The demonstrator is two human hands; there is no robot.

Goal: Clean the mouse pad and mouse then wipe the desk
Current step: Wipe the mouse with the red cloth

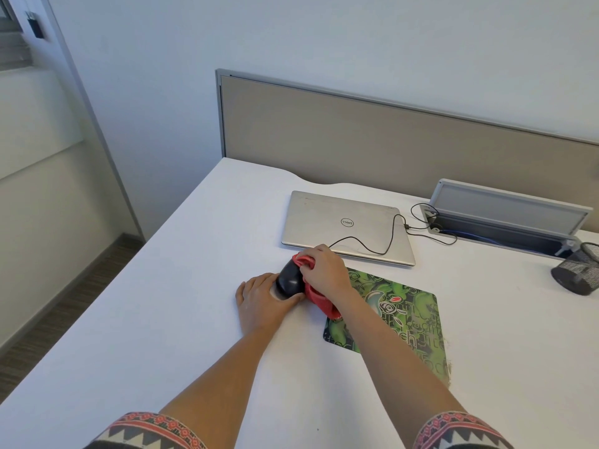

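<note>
Frame centre: left hand (pixel 259 303) grips black mouse (pixel 289 280), long axis diagonal, nose toward upper right; right hand (pixel 325 270) clutches red cloth (pixel 316 294) against it, beside mouse pad (pixel 398 315).

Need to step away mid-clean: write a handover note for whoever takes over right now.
Left hand grips the black mouse, just left of the mouse pad. Right hand holds a red cloth against the mouse's far side; the cloth trails onto the pad's corner. Mouse wipe is in progress; cannot tell if the pad is clean. Left: finish the mouse, then wipe the desk around the closed laptop.
</note>
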